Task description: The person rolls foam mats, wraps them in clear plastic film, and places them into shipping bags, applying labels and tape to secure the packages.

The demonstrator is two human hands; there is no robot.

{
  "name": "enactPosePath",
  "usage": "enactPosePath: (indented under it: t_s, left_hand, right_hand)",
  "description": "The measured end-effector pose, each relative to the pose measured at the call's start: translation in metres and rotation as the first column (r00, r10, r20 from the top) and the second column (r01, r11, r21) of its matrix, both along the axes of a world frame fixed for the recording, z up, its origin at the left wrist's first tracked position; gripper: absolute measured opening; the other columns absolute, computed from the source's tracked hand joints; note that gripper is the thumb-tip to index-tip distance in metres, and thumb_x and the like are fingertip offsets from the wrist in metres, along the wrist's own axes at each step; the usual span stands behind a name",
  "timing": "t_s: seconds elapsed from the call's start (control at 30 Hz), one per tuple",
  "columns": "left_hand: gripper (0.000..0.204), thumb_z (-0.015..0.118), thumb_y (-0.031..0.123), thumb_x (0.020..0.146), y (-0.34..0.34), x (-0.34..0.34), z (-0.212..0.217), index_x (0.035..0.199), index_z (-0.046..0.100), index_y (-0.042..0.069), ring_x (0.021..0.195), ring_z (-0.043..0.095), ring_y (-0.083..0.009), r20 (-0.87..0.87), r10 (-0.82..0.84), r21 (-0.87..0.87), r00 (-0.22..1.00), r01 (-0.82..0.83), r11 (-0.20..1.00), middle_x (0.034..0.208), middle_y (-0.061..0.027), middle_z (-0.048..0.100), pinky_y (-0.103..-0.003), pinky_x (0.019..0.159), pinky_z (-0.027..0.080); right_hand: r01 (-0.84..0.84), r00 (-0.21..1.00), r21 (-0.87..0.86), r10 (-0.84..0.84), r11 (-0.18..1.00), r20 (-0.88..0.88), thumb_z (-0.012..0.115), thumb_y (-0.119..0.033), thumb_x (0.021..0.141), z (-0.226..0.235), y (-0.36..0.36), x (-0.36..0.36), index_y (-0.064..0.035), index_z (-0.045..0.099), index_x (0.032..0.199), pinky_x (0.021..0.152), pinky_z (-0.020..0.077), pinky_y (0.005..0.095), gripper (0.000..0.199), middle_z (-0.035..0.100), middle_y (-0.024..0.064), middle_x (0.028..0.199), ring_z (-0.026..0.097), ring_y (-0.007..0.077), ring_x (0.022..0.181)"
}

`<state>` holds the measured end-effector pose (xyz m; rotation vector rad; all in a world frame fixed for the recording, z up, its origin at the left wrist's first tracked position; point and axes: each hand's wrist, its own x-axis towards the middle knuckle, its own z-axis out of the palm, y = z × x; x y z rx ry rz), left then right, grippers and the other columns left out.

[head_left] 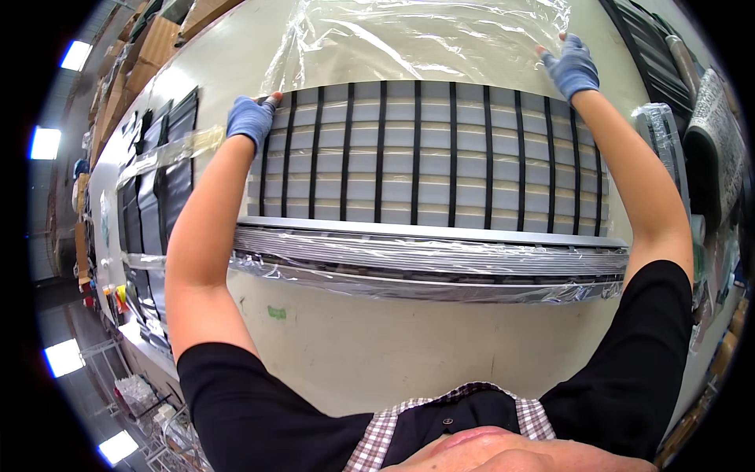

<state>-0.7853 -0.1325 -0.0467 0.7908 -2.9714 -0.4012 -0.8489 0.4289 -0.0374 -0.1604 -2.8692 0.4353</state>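
Observation:
A panel of grey slats (397, 161) crossed by black straps lies in front of me, with a silver metal edge bar (440, 230) along its near side. Clear plastic film (425, 35) spreads out beyond its far edge. At the panel's far left corner, my left hand (254, 122), in a blue fingerless glove, is closed with its fingertips pinching the edge of the film. My right hand (572, 67), gloved alike, reaches farther out beside the film's right edge. Its thumb and forefinger are apart, touching or very near the film; its other fingers are partly hidden.
Nearer me, a stack of silver strips (440, 263) lies wrapped in clear film on the pale table (377, 338). Black folded sheets (161, 197) with tape lie at the left. A wrapped grey bundle (664, 145) and rolled material (716, 149) lie on the right. Cardboard boxes (153, 55) stand far left.

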Motion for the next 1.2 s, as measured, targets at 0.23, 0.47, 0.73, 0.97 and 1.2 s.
enactPosePath:
  t_s: [0.23, 0.47, 0.73, 0.97, 1.2]
  left_hand:
    - [0.081, 0.066, 0.069, 0.08, -0.016, -0.01, -0.012, 0.11, 0.06, -0.005, 0.103, 0.065, -0.0415, -0.002, -0.032, -0.072, 0.999, 0.032, 0.997, 0.103, -0.028, 0.068, -0.044, 0.089, 0.049]
    - [0.083, 0.063, 0.072, 0.079, -0.024, -0.025, -0.026, 0.113, 0.059, -0.004, 0.105, 0.064, -0.0418, 0.04, -0.039, -0.088, 0.998, 0.043, 0.995, 0.105, -0.0284, 0.067, -0.044, 0.092, 0.048]
    - [0.09, 0.061, 0.071, 0.081, -0.04, -0.089, 0.0, 0.121, 0.057, -0.009, 0.118, 0.058, -0.0418, 0.065, 0.171, -0.303, 0.983, -0.143, 0.942, 0.126, -0.0311, 0.058, -0.045, 0.1, 0.046]
    - [0.065, 0.055, 0.056, 0.093, 0.06, 0.013, 0.047, 0.13, 0.054, 0.001, 0.121, 0.053, -0.0396, -0.148, -0.816, -0.258, 0.559, 0.775, 0.577, 0.13, -0.0209, 0.056, -0.045, 0.103, 0.042]
    - [0.053, 0.053, 0.053, 0.094, 0.129, 0.256, 0.174, 0.114, 0.06, 0.004, 0.095, 0.062, -0.0376, -0.012, -0.739, 0.321, 0.673, 0.703, 0.635, 0.1, -0.0201, 0.064, -0.042, 0.083, 0.049]
  right_hand:
    - [0.307, 0.879, 0.214, -0.363, 0.927, 0.31, 0.06, -0.072, 0.08, 0.008, 0.05, 0.075, 0.0008, 0.036, 0.144, 0.109, 0.0368, 0.0464, 0.1, 0.045, 0.0271, 0.138, 0.046, 0.0417, 0.129]
    - [0.273, 0.924, -0.222, -0.191, 0.936, 0.33, 0.088, -0.049, 0.066, 0.018, 0.056, 0.092, 0.0003, 0.054, 0.12, 0.093, 0.0493, 0.0381, 0.081, 0.065, 0.0215, 0.112, 0.063, 0.0293, 0.105]
    - [0.158, 0.894, 0.039, -0.16, 0.987, 0.419, 0.078, -0.052, 0.073, 0.049, 0.004, -0.023, -0.001, 0.046, 0.136, 0.105, 0.0427, 0.0442, 0.087, 0.044, 0.0259, 0.145, 0.052, 0.0394, 0.127]
    - [-0.486, 0.821, -0.071, 0.483, 0.871, 0.304, 0.059, -0.055, 0.091, 0.083, -0.039, 0.115, -0.0004, 0.052, 0.126, 0.093, 0.048, 0.0431, 0.065, 0.065, 0.0225, 0.11, 0.064, 0.0368, 0.101]
    - [-0.724, 0.689, 0.027, 0.725, 0.689, 0.008, 0.063, -0.036, 0.088, 0.128, -0.023, 0.321, -0.0071, 0.062, 0.097, 0.094, 0.043, 0.0434, 0.03, 0.064, 0.0105, 0.091, 0.061, 0.0291, 0.089]
